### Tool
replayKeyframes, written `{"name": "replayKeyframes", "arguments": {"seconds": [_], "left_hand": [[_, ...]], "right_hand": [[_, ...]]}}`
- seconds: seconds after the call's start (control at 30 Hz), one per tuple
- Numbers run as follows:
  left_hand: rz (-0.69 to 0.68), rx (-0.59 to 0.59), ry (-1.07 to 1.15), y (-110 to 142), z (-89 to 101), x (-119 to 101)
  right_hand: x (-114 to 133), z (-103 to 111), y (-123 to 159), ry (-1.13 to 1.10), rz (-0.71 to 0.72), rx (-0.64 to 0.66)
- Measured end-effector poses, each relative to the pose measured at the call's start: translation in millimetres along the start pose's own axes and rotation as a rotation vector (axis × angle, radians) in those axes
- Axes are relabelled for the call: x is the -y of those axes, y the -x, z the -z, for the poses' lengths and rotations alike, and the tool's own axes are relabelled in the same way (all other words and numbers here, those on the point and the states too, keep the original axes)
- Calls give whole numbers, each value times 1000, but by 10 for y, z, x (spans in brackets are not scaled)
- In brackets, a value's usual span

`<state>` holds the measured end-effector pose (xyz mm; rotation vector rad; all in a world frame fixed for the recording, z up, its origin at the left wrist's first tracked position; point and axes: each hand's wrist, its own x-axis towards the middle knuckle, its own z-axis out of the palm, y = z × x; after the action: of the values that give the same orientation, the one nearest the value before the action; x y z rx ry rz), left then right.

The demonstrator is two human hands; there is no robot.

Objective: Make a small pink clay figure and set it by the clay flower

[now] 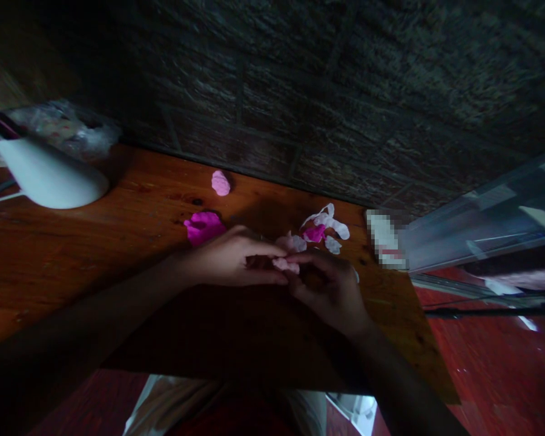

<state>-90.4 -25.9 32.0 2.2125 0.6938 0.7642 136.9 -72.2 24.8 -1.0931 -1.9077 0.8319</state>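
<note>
While a dark, stone-textured wall [300,91] is filling the upper background, a wooden table [154,188] with visible grain and knots is running along its foot. Reddish flooring [470,345] is showing beyond the table's right end. One transparent panel [458,221] is standing at that end, slanting toward the upper right. One smooth white tapering vessel [54,172] is occupying the far left of the tabletop, with a clear plastic bag [68,130] lying crumpled behind it, near the wall. Two bare hands are meeting over the table: the left hand [222,257] is pinching a small pale pink piece between thumb and forefinger, and the right hand [333,293] is gripping the same piece from the other side, fingertips nearly touching. One pixelated whitish item [387,239] is lying at the right, just beside the panel. One magenta sheet [203,227], ragged at the edge, is lying just behind the left hand. One group of white scraps [331,224] is spreading behind the right hand, with a small magenta scrap [315,233] resting among them. One crumpled pink lump [220,183] is sitting farther back, toward the wall. The small pale pink piece [285,265] is staying between both sets of fingertips.
</note>
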Motion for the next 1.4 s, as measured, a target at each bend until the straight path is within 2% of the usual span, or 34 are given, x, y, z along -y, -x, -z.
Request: {"name": "replayKeyframes", "arguments": {"seconds": [0.13, 0.2, 0.27, 0.37, 0.47, 0.57, 0.67, 0.7, 0.77, 0.9, 1.0, 1.13, 1.3, 1.4], "left_hand": [[51, -57, 101, -3, -66, 56], [64, -46, 175, -13, -70, 55], [58, -32, 205, -28, -68, 27], [17, -57, 214, -50, -51, -39], [-15, -93, 223, -45, 21, -48], [48, -198, 154, -6, 173, 69], [134, -417, 74, 21, 315, 233], [142, -448, 67, 19, 333, 272], [173, -427, 55, 0, 306, 312], [137, -295, 7, -43, 89, 349], [77, -255, -90, -44, -50, 452], [116, -225, -274, -19, -114, 582], [92, -235, -335, -17, -188, 458], [27, -152, -291, -61, -296, 359]], "right_hand": [[-15, 24, 15, 26, 17, 15], [-27, 22, 13, 4, -7, 13], [-33, -3, 0, -101, -89, 10], [-18, -47, -50, -382, -269, 30], [8, 15, -117, -598, -412, 48], [10, 236, -160, -749, -440, -58], [-25, 427, -165, -841, -320, -267], [-41, 442, -159, -821, -307, -305], [-73, 395, -140, -737, -368, -270], [-131, 235, -111, -714, -393, -206], [-162, 231, -123, -764, -424, -192], [-178, 273, -146, -816, -473, -134], [-197, 254, -135, -815, -448, -59], [-197, 237, -137, -802, -445, -16]]}}
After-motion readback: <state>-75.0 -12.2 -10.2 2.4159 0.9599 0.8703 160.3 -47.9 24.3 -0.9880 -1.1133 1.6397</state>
